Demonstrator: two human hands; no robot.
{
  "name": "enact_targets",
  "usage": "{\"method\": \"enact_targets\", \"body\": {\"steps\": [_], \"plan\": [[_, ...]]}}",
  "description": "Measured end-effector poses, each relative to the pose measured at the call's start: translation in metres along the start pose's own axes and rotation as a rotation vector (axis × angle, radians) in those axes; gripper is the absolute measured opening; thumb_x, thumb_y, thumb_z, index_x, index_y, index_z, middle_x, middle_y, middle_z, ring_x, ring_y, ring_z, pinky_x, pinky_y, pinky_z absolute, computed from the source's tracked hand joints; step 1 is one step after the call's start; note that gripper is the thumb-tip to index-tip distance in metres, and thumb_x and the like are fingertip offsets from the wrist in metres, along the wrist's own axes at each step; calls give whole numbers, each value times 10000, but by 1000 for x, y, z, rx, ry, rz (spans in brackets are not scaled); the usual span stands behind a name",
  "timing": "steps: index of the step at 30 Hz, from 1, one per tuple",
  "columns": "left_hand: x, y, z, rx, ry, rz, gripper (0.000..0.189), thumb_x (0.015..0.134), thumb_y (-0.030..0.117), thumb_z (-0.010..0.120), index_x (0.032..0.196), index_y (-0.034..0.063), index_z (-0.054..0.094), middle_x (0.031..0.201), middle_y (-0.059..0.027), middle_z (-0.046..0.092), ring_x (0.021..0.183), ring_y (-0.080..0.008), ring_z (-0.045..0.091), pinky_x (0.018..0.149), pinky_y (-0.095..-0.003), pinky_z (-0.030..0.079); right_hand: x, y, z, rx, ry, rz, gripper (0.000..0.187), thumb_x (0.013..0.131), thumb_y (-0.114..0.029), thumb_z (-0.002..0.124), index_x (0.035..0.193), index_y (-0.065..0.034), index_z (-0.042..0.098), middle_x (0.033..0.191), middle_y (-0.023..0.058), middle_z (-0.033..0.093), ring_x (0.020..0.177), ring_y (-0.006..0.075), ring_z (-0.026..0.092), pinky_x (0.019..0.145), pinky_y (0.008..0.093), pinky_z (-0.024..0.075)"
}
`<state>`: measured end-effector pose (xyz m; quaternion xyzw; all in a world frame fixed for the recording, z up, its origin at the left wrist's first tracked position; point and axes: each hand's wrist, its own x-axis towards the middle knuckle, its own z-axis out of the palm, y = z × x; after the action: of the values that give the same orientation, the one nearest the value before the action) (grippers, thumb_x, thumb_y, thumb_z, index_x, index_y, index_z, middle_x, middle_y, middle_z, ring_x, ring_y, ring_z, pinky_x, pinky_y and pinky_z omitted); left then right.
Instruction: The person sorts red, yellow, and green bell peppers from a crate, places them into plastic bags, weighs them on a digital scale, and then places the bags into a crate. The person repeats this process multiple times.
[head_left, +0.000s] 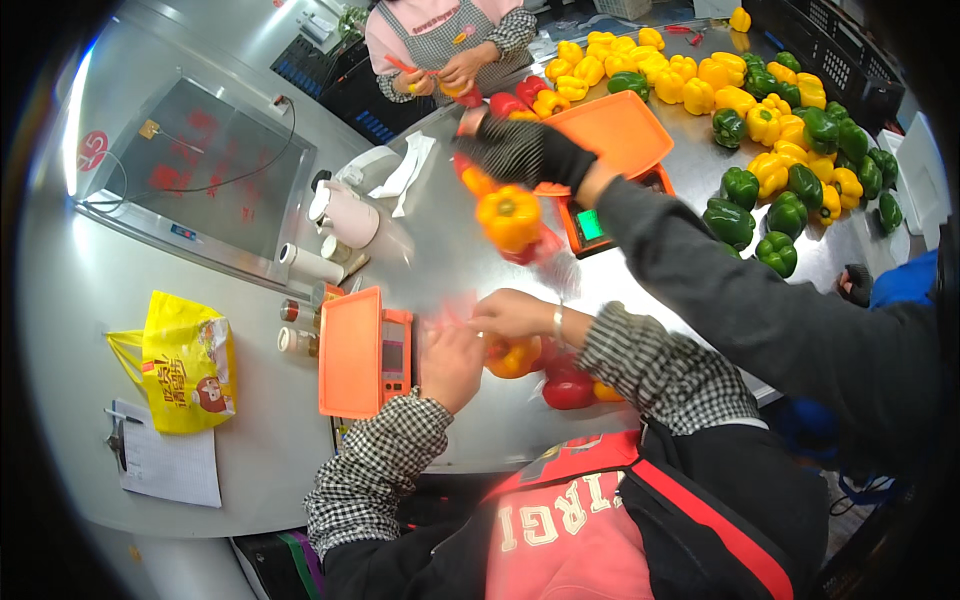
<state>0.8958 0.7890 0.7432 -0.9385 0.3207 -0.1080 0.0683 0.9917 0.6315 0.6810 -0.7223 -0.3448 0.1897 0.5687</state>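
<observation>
My left hand (451, 365) and my right hand (514, 313) meet over the steel table, fingers closed on pinkish, translucent plastic (459, 306) that is blurred; whether it is a bag's neck or tape I cannot tell. Just below my right hand, partly hidden by it, lies a yellow-orange bell pepper (511, 358). Beside it, a red bell pepper (568, 386) in clear plastic sits near my right sleeve. An orange-trayed scale (350, 352) stands left of my left hand. Farther up, more yellow (508, 217) and red peppers in clear plastic lie below a co-worker's gloved hand.
A co-worker's dark sleeve (675, 240) reaches across from the right, near a second orange scale (611, 135). Another person (469, 64) holds peppers and red tape-like material at the far edge. Yellow and green peppers (787, 214) cover the right side. A pink kettle (349, 214) and jars (296, 341) stand left.
</observation>
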Motion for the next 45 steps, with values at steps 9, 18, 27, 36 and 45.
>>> {"method": "enact_targets", "body": {"steps": [9,18,27,36,45], "plan": [[9,-29,27,-1480,-428,-922,147,942,137,626,969,-6,645,894,-21,651,805,-104,582,786,-252,470,-39,17,9,-133,242,-195,188,745,-178,749,859,-75,642,836,73,648,838,265,601,729,372,484],[11,-35,29,-1616,-422,-934,123,954,161,600,921,54,651,889,2,657,787,-97,585,786,-245,464,-48,10,19,-424,453,-343,120,799,-168,677,903,-118,645,869,28,649,826,272,616,728,386,506],[25,-33,32,-1640,-413,-946,79,916,109,614,888,42,646,823,4,632,753,-85,571,740,-236,459,-47,1,-15,-655,229,-608,210,790,-196,649,990,-143,613,824,22,576,816,224,633,542,346,515],[21,-18,52,-939,-58,-670,164,936,148,601,899,-11,622,804,-35,612,728,-133,556,654,-272,455,-37,6,-4,-26,354,-253,147,848,-63,643,957,-68,544,863,53,597,804,154,622,641,272,526],[26,25,84,-661,494,-746,296,917,101,599,1200,47,531,1261,-127,486,1215,-281,424,1043,-378,343,4,46,9,1340,409,57,93,929,-3,591,997,-59,565,951,72,645,833,155,637,819,294,542]]}}
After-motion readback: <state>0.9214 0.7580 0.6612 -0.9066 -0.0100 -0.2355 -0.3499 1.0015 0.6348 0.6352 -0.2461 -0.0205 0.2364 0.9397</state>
